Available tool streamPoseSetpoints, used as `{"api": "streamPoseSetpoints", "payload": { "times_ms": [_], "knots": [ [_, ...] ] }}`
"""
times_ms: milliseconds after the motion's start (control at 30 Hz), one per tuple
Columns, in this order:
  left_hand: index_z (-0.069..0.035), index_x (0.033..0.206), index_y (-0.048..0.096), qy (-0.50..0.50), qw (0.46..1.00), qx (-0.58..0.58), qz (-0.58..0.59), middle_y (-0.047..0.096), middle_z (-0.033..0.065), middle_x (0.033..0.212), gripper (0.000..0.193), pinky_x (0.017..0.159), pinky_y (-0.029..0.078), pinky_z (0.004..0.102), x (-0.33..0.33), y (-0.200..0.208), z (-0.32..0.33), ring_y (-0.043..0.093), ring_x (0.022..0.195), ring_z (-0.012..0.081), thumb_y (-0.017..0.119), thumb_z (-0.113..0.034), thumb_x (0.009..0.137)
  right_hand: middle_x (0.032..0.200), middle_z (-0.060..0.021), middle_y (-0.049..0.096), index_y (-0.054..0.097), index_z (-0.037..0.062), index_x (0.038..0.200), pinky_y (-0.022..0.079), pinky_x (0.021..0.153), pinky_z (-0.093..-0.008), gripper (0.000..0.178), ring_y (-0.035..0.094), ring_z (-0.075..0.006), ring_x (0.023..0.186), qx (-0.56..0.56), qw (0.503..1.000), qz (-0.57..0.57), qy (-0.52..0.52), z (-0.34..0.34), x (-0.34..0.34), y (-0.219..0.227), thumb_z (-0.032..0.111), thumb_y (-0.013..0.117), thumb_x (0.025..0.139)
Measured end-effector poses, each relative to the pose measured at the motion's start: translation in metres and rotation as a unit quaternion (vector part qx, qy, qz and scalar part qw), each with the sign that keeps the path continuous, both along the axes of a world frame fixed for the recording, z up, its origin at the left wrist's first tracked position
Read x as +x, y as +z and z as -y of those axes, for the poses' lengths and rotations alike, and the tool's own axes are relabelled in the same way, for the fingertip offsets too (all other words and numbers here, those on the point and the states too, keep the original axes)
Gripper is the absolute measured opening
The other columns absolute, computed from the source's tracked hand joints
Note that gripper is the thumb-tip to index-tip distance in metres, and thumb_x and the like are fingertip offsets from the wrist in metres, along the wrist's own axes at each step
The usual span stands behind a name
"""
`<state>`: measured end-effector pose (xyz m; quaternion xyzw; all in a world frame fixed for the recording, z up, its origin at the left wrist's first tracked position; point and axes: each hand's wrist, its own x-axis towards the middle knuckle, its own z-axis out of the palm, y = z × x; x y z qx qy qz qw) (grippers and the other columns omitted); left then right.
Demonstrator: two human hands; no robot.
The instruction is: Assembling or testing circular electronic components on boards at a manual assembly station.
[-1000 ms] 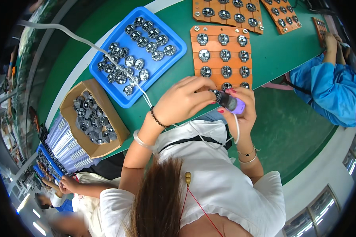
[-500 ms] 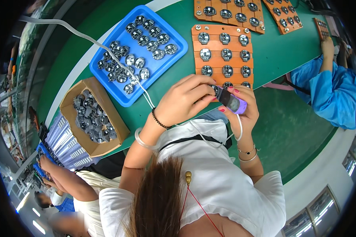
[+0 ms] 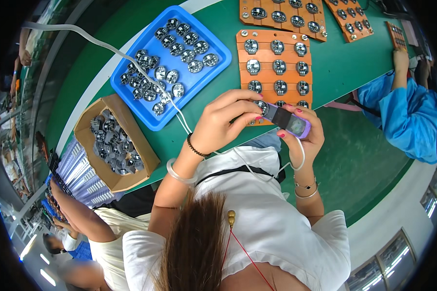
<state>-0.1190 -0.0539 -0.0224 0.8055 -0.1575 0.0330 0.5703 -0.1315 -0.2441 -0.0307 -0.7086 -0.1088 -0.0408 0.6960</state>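
Both hands on a purple-cased phone above the counter edge

The right hand point(image 3: 306, 138) grips the phone point(image 3: 289, 121); left hand point(image 3: 226, 123) pinches its near end beside the orange fixture board point(image 3: 277, 68). Handling seems underway; steady support needed.

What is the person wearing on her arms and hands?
The left hand has red-painted nails, with a dark beaded bracelet at the wrist and a clear bangle further up the forearm. The right hand has red nails too, with thin metal bangles at its wrist. Both forearms are bare below short white sleeves.
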Motion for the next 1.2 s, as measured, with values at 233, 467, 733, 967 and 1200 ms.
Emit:
{"api": "streamPoseSetpoints", "payload": {
  "times_ms": [233,467,733,967,1200],
  "knots": [
    [-0.003,0.08,0.064,-0.009,0.993,0.065,0.095,0.059,0.0089,0.096,0.013,0.075,0.048,0.0337,0.0,0.003,0.005,0.058,0.089,0.0262,0.069,-0.005,0.067,0.103,-0.0148,0.059,0.055,0.0008,0.102,0.047,0.082,-0.0308,0.048,0.057,-0.0216,0.095,-0.107,0.993,0.054,0.017,0.0,0.002,0.005,0.001,0.078,0.06],
    [-0.003,0.078,0.063,-0.042,0.991,0.099,0.085,0.059,0.0079,0.095,0.013,0.074,0.047,0.0343,0.001,0.005,-0.001,0.057,0.088,0.0261,0.069,-0.005,0.067,0.102,-0.0148,0.059,0.053,-0.0007,0.105,0.047,0.084,-0.032,0.047,0.057,-0.0227,0.098,-0.082,0.996,0.021,0.015,0.003,-0.001,0.004,0.0,0.075,0.064],
    [-0.011,0.084,0.063,-0.021,0.967,0.223,0.119,0.056,0.0025,0.094,0.017,0.073,0.038,0.0309,-0.001,-0.008,-0.006,0.051,0.089,0.02,0.069,-0.014,0.068,0.105,-0.0148,0.057,0.05,-0.0009,0.108,0.046,0.087,-0.0351,0.047,0.057,-0.0255,0.099,0.007,0.999,-0.016,-0.047,0.015,0.007,0.006,-0.001,0.072,0.067],
    [-0.011,0.091,0.065,0.022,0.976,0.198,0.087,0.057,0.0014,0.095,0.024,0.075,0.038,0.0306,0.02,-0.01,-0.012,0.051,0.089,0.0203,0.067,-0.01,0.067,0.105,-0.0147,0.057,0.051,-0.0008,0.107,0.046,0.086,-0.0334,0.046,0.057,-0.0245,0.099,-0.047,0.998,0.02,-0.026,0.015,0.015,0.007,-0.002,0.072,0.066],
    [-0.011,0.084,0.065,-0.036,0.951,0.27,0.148,0.06,-0.0018,0.089,0.017,0.073,0.038,0.0291,0.038,-0.007,-0.017,0.053,0.088,0.0184,0.066,-0.007,0.068,0.104,-0.0155,0.057,0.055,-0.0017,0.104,0.048,0.081,-0.0307,0.046,0.056,-0.0207,0.095,-0.163,0.985,0.054,0.018,0.001,0.023,0.008,-0.008,0.073,0.062]
  ]
}}
